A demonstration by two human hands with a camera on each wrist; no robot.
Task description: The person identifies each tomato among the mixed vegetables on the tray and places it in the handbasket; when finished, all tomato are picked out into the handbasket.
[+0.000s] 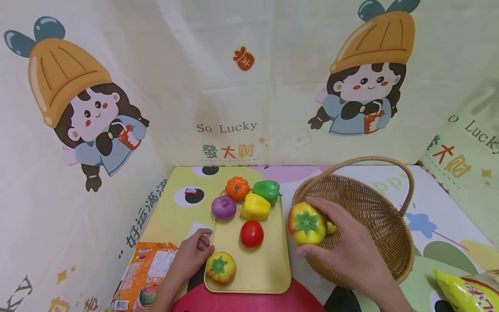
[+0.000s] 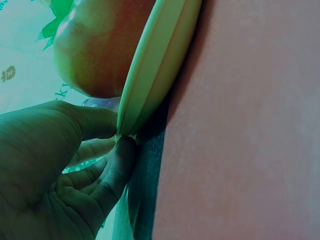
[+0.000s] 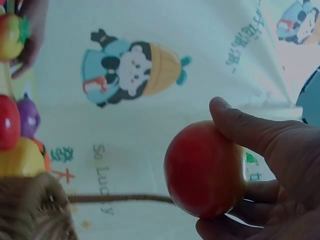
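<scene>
In the head view my right hand (image 1: 352, 249) holds a yellow-red tomato (image 1: 307, 223) with a green star-shaped top between thumb and fingers. It is over the left side of a wicker basket (image 1: 374, 208). The right wrist view shows the red underside of this tomato (image 3: 205, 170). My left hand (image 1: 191, 255) is at the left edge of a pale yellow tray (image 1: 265, 271); in the left wrist view its thumb and a finger pinch the tray rim (image 2: 150, 65). A second yellow-red tomato (image 1: 221, 268) lies in the tray's near left corner, and a red tomato (image 1: 251, 234) in its middle.
At the tray's far end sit an orange pumpkin (image 1: 237, 188), green pepper (image 1: 267, 191), yellow pepper (image 1: 255, 207) and purple onion (image 1: 224, 207). Something yellow (image 1: 331, 228) shows partly behind my right hand. An orange packet (image 1: 144, 273) lies left, a yellow packet (image 1: 468, 290) right.
</scene>
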